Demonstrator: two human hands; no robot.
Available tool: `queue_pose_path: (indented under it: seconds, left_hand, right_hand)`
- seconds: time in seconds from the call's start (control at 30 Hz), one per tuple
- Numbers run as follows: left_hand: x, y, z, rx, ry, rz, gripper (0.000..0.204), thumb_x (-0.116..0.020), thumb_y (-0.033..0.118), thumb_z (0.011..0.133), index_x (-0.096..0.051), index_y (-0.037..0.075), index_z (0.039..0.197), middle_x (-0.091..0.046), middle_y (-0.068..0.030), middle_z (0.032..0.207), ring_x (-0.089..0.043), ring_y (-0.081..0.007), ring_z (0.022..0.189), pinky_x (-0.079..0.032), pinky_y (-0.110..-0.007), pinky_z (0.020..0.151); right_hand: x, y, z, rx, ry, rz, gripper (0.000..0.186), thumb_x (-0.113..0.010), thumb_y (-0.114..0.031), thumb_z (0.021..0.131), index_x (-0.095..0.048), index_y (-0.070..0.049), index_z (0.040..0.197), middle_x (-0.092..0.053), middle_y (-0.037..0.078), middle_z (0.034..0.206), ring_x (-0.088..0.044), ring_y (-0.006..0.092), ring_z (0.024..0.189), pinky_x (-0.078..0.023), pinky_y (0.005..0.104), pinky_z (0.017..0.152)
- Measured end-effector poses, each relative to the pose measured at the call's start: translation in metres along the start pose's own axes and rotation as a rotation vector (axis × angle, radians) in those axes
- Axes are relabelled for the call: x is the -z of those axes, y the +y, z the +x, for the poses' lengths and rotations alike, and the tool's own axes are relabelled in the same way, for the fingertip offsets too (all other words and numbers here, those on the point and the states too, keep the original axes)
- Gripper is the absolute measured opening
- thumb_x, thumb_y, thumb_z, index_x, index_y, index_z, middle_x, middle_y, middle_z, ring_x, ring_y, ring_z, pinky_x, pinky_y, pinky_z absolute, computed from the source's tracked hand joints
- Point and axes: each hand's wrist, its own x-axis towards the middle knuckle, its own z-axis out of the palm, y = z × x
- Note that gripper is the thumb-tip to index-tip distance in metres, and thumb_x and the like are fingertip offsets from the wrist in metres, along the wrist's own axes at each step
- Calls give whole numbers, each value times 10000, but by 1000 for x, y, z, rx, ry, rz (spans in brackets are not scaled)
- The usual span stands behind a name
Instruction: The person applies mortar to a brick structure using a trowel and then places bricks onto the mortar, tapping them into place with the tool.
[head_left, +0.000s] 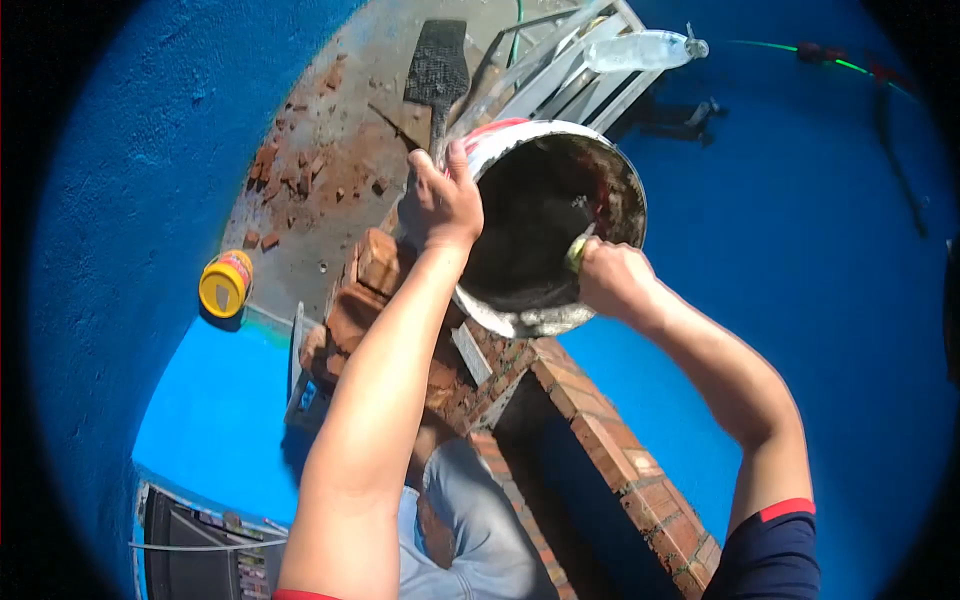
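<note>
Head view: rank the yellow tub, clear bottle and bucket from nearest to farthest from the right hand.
1. Bucket: right at the right hand, which overlaps its mouth.
2. Clear bottle: beyond the bucket, near the top edge.
3. Yellow tub: over on the far left.

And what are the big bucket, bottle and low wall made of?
The big bucket is probably plastic: its outside looks smooth and white. The bottle is probably plastic: it's shiny and see-through. The low wall looks like rough, reddish bricks, with joints between them.
</note>
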Motion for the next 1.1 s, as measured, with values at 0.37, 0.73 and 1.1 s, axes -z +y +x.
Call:
queue_pose_path:
  seconds: [0.37, 0.73, 1.1]
  left_hand:
    - [4, 3, 5, 5, 11, 134, 513, -361, 565, 940, -436, 58, 961, -629, -201, 935, -594, -398, 906, -444, -482, 739]
    - [1, 7, 0, -58, 60, 136, 506, -381, 504, 951, -452, 4, 977, -637, -233, 919, -614, -413, 865, -469, -470, 708]
    - [3, 10, 2, -45, 26, 217, 595, -308, 535, 965, -511, -19, 1043, -585, -267, 1064, -539, -421, 1041, -404, -469, 878]
  right_hand:
    - [-92, 39, 148, 584, -986, -604, 212, -637, -144, 735, -733, -88, 915, -693, 134, 945, -640, 300, 769, -513, 430, 665]
    - [-83, -27, 70, -171, -645, 1426, 280, -618, -175, 802, -600, -11, 577, -582, 75, 562, -542, 186, 489, -454, 321, 520]
    - [-57, 22, 89, -49, -905, 2611, 197, -554, -132, 874, -461, -86, 706, -523, -18, 601, -493, 28, 452, -422, 161, 387]
